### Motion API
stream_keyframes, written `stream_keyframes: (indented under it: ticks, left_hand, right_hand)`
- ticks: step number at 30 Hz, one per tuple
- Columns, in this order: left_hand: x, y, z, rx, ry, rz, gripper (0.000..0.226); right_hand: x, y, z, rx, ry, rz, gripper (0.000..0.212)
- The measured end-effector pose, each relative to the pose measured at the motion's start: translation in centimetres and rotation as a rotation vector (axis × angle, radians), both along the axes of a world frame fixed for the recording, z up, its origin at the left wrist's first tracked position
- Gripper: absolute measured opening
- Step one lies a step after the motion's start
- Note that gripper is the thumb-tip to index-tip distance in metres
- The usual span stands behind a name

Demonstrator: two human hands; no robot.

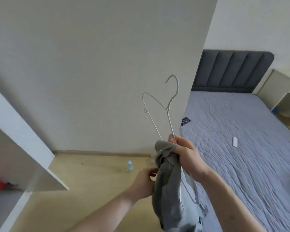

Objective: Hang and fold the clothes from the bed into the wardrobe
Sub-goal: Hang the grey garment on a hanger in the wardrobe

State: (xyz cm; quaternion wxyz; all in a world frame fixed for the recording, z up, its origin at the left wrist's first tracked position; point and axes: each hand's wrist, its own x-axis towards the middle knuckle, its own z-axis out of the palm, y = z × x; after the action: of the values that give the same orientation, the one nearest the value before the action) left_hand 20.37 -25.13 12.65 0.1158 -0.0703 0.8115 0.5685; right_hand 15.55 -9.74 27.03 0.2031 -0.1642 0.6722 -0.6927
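The right hand (pixel 185 154) is closed around both the lower wire of a hanger (pixel 164 104) and the bunched top of a grey garment (pixel 167 185). The hanger's hook rises above that hand, up and to its left. The left hand (pixel 145 182), lower and to the left, pinches the garment's edge between thumb and fingers, as if working the cloth along the wire. The garment hangs down between and below both hands, crumpled, only partly on the hanger; one end of the wire shows through beneath the right wrist.

So this piece is mid-hanging, not yet spread or hooked up. The bed (pixel 241 148), to the right of the hands, shows no pile of clothes, only small items and a dark scrap at the far right edge. The wardrobe (pixel 32 139) stands open to the left, with something red low inside. Judging by that, little seems left beyond this garment.
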Motion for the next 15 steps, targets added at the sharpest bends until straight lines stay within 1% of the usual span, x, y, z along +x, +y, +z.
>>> stream_keyframes:
  ticks: [3,4,5,7,8,10,11,12,13,15]
  left_hand:
    - [1.9,-2.9,0.0,0.111,0.121,-0.177,0.045]
    - [2.5,-3.5,0.0,0.126,0.149,-0.217,0.05]
    - [3.0,-4.1,-0.2,0.137,0.177,-0.222,0.05]
    - [3.4,-5.6,-0.6,0.029,0.219,-0.131,0.038]
    - [3.4,-6.6,-0.7,-0.096,0.226,-0.056,0.029]
    - [3.4,-9.2,-1.0,-0.33,0.196,0.065,0.015]
    - [3.5,-10.6,-1.1,-0.386,0.173,0.095,0.011]
    - [3.8,-11.8,-1.1,-0.391,0.133,0.1,0.007]
    - [4.1,-12.9,-1.3,-0.353,0.095,0.079,0.003]
    - [4.9,-13.5,-1.2,-0.252,0.026,-0.018,0.019]
  right_hand:
    - [1.1,-2.2,0.5,0.016,0.022,-0.021,0.031]
    - [1.4,-2.9,0.5,0.023,0.033,-0.031,0.03]
    - [1.7,-3.5,0.6,0.033,0.044,-0.039,0.029]
    - [2.2,-4.4,0.6,0.057,0.069,-0.051,0.03]
    - [2.4,-4.6,0.6,0.071,0.082,-0.06,0.031]
    - [2.7,-4.5,0.7,0.113,0.103,-0.093,0.03]
    - [2.8,-4.2,0.7,0.135,0.107,-0.119,0.029]
    - [2.9,-3.8,0.6,0.155,0.106,-0.149,0.028]
    - [3.0,-3.5,0.5,0.173,0.104,-0.177,0.027]
    - [3.4,-3.4,0.4,0.205,0.107,-0.205,0.025]
